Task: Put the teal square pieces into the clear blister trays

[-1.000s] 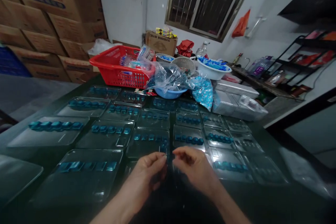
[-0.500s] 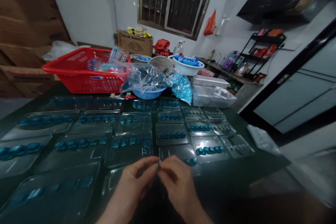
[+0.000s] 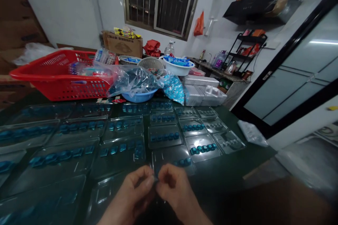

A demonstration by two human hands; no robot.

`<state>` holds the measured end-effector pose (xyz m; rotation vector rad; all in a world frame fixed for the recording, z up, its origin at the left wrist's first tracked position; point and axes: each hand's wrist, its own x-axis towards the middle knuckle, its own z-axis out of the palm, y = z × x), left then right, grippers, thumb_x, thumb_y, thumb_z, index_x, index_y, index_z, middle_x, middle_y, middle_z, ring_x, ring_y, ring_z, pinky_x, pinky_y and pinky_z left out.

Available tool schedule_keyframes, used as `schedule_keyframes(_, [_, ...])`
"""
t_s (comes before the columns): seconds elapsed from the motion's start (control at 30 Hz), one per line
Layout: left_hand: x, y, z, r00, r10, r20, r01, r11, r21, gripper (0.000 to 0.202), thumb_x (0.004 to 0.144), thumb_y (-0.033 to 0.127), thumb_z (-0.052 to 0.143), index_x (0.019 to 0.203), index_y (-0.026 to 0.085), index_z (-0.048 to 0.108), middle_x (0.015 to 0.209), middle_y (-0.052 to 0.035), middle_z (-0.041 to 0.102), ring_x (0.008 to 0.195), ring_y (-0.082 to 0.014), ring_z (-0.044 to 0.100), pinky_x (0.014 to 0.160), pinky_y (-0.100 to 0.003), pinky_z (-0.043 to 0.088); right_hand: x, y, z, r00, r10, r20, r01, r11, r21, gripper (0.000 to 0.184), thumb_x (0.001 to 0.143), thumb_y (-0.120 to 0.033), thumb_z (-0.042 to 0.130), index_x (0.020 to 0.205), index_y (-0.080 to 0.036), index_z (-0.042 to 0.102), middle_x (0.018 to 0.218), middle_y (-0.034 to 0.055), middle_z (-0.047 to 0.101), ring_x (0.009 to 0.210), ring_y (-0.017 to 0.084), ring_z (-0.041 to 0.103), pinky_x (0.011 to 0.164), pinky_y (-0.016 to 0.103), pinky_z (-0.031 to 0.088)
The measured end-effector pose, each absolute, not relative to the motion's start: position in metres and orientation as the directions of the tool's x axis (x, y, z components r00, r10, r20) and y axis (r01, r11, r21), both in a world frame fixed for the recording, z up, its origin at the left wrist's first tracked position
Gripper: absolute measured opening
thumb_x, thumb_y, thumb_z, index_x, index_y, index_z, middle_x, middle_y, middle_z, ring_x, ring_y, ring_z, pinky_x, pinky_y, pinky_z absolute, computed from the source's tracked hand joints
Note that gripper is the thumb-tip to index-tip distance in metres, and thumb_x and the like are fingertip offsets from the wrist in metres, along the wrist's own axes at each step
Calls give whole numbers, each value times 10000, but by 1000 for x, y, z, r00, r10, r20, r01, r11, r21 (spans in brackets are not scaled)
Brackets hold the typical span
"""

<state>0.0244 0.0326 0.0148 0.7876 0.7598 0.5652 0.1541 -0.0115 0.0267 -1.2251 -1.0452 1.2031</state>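
My left hand and my right hand meet at the fingertips, low in the middle of the view. Both are closed in a pinch on a small pale piece, too small and blurred to name. Just beyond them lies a clear plastic tray with a few shiny teal pieces at its right side. To the left of my left hand is another clear tray, partly hidden by that hand. Further clear trays, such as one with a row of teal pieces, cover the dark green table.
Behind the trays stand a red basket with plastic packs, a blue basin under a clear bag, a bag of turquoise pieces and a white basin of blue items. Clear boxes are stacked at the right.
The view has turned to the right, so the table and basket sit further left. My hands stay together, slightly lower, and the pale piece now shows between the fingertips.
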Motion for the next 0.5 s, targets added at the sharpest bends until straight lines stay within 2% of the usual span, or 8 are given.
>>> schedule_keyframes(0.1, [25, 29, 13, 633, 681, -368, -224, 616, 755, 288, 655, 389, 628, 787, 177, 484, 488, 46, 339, 435, -52, 267, 435, -173, 149, 154, -11, 24, 103, 986, -128, -183, -108, -977, 182, 674, -239, 563, 630, -132, 422, 532, -49, 364, 456, 30, 313, 414, 154, 227])
schedule_keyframes(0.23, [28, 27, 7, 591, 734, -335, -197, 534, 822, 292, 654, 375, 638, 651, 155, 446, 425, 55, 305, 406, -47, 222, 420, -186, 111, 149, -13, 19, 107, 968, -227, -358, -175, -917, 228, 645, -289, 579, 641, -144, 403, 477, -71, 318, 385, 17, 233, 367, 158, 146])
schedule_keyframes(0.3, [30, 27, 5, 577, 745, -335, -176, 514, 840, 319, 658, 384, 634, 610, 149, 424, 414, 48, 321, 401, -47, 223, 414, -190, 101, 147, -14, 18, 112, 961, -253, -396, -190, -899, 203, 672, -276, 550, 649, -148, 395, 473, -73, 295, 393, 20, 223, 373, 158, 139])
schedule_keyframes(0.4, [32, 29, 5, 587, 716, -378, -189, 575, 796, 367, 690, 405, 598, 557, 141, 379, 440, 39, 327, 411, -45, 241, 409, -183, 124, 147, -16, 17, 133, 974, -181, -235, -147, -961, 131, 707, -221, 515, 659, -141, 424, 516, -48, 357, 451, 40, 325, 415, 158, 238])
schedule_keyframes(0.47, [31, 31, 6, 586, 692, -421, -211, 632, 745, 355, 720, 394, 569, 561, 138, 381, 470, 43, 312, 415, -40, 243, 409, -172, 154, 150, -18, 17, 178, 984, -13, -5, -12, -1000, 51, 711, -170, 498, 753, -141, 490, 643, -7, 465, 565, 74, 433, 505, 181, 334])
schedule_keyframes(0.5, [31, 32, 7, 585, 681, -440, -215, 654, 725, 338, 731, 386, 558, 572, 138, 394, 481, 45, 305, 414, -37, 246, 409, -166, 168, 151, -19, 17, 181, 980, 81, 115, 61, -992, 113, 710, -147, 490, 820, -150, 515, 725, 10, 495, 632, 91, 464, 556, 194, 361])
